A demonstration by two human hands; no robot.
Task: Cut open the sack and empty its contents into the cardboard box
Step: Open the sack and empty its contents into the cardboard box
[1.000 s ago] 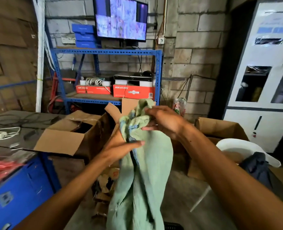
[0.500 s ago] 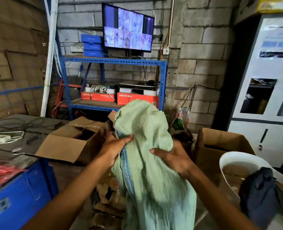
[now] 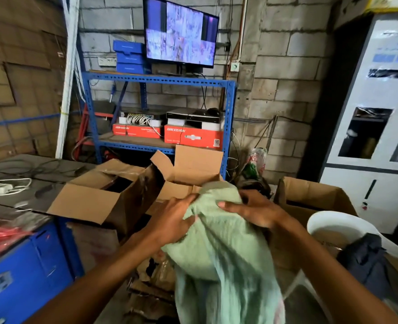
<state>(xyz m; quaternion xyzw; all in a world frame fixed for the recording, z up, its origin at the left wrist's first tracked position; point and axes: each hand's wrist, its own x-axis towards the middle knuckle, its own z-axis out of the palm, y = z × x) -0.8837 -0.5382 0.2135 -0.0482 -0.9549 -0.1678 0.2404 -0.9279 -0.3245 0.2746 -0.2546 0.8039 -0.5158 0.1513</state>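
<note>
A pale green woven sack [image 3: 228, 249] hangs in front of me, bunched at its top and limp below. My left hand [image 3: 172, 220] grips its upper left side. My right hand [image 3: 254, 209] is clamped over its upper right side, fingers pressing into the fabric. Just behind the sack stands an open cardboard box [image 3: 193, 169] with its flaps raised; the sack's top sits level with the box's front rim. Brown scraps lie on the floor under the sack. No cutting tool shows.
Another open cardboard box [image 3: 95, 197] rests on the grey table at left, above a blue cabinet [image 3: 25, 265]. A third box [image 3: 314, 195] and a white plastic chair [image 3: 343, 228] with dark cloth stand at right. Behind are blue shelving [image 3: 230, 118] and a monitor.
The sack's top has dropped from chest height down to the box rim. Both hands shifted from its sides to gripping its bunched top.
</note>
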